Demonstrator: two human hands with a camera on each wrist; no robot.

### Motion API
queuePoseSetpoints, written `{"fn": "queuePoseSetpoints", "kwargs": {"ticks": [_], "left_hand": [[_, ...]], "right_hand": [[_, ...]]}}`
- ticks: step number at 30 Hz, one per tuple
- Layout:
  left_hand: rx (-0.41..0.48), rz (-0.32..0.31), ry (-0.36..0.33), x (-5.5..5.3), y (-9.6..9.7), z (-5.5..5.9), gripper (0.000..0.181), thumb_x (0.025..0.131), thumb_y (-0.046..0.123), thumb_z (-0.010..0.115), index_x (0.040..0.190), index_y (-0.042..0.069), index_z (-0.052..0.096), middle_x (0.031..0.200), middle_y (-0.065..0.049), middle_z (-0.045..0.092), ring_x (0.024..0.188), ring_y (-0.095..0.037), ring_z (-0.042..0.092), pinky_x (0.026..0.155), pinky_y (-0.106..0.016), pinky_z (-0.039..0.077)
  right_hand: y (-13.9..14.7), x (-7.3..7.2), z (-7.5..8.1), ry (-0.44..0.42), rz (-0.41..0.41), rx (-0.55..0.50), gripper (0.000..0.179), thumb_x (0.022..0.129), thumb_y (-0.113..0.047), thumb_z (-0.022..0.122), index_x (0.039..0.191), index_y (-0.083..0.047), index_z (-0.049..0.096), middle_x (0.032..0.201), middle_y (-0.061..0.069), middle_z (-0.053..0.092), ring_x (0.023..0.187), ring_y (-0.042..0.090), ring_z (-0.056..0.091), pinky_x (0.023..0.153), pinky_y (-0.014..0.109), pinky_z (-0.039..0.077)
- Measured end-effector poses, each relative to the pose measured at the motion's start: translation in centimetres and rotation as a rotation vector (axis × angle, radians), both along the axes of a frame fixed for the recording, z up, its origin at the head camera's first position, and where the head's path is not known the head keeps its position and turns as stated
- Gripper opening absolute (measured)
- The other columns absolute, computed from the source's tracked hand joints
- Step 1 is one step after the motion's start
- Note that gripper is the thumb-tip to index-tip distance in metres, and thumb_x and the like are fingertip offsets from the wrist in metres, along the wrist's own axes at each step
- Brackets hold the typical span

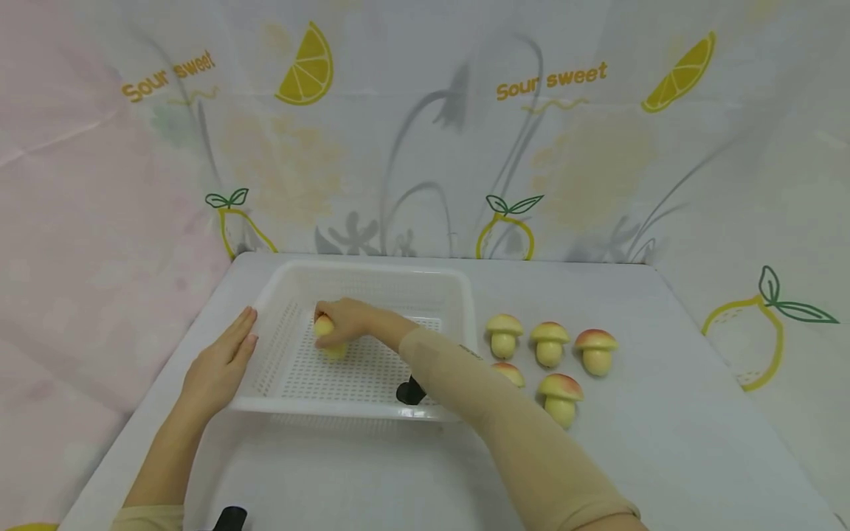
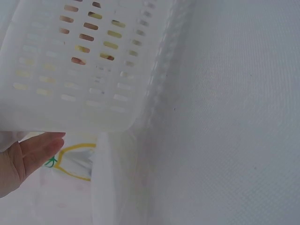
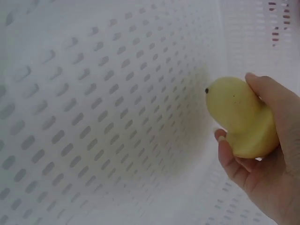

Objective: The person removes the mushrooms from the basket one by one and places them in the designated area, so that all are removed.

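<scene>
A white perforated plastic basket (image 1: 372, 267) stands on the table. Inside it, my right hand (image 1: 347, 321) grips a pale yellow toy mushroom (image 3: 232, 103), thumb on one side and fingers curled round the other. The mushroom's rounded stem end, with a dark dot, points away from the palm in the right wrist view, over the slotted floor. At the basket's left end, my left hand (image 1: 218, 371) lies with straight fingers against the outer wall; the left wrist view shows the fingertips at the rim.
Right of the basket, several more toy mushrooms lie on the white table (image 1: 664, 413), including one with a reddish cap (image 1: 595, 352). My right sleeve (image 1: 491, 398) partly covers another mushroom (image 1: 508, 373). A lemon-printed cloth (image 1: 425, 147) hangs behind the table.
</scene>
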State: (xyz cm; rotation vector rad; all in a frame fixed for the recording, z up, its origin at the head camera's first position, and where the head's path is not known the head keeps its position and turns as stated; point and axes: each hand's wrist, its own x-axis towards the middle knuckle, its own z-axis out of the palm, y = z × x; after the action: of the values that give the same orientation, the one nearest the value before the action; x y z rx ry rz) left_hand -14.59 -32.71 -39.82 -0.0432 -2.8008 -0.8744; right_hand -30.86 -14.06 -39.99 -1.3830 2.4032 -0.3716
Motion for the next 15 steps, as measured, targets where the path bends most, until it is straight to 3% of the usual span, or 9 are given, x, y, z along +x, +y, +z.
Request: {"fn": "queuePoseSetpoints", "kwargs": {"ticks": [7, 15], "left_hand": [[-0.001, 0.004, 0.009, 0.0, 0.1, 0.2, 0.052, 0.107, 0.028, 0.030, 0.150, 0.000, 0.024, 0.155, -0.020, 0.022, 0.135, -0.051, 0.025, 0.102, -0.071, 0.021], [-0.005, 0.011, -0.001, 0.0, 0.1, 0.0, 0.052, 0.107, 0.029, 0.030, 0.150, 0.000, 0.025, 0.155, -0.020, 0.022, 0.135, -0.051, 0.025, 0.101, -0.072, 0.021]], "right_hand": [[0.6, -0.6, 1.6, -0.007, -0.026, -0.131, 0.049, 0.085, -0.049, 0.069, 0.116, -0.014, 0.054, 0.091, -0.005, 0.058, 0.074, 0.007, 0.052, 0.060, 0.016, 0.042], [0.9, -0.5, 2.7, 0.023, -0.024, -0.211, 0.049, 0.087, -0.051, 0.065, 0.119, -0.014, 0.058, 0.092, -0.007, 0.060, 0.076, 0.006, 0.054, 0.064, 0.016, 0.043]]}}
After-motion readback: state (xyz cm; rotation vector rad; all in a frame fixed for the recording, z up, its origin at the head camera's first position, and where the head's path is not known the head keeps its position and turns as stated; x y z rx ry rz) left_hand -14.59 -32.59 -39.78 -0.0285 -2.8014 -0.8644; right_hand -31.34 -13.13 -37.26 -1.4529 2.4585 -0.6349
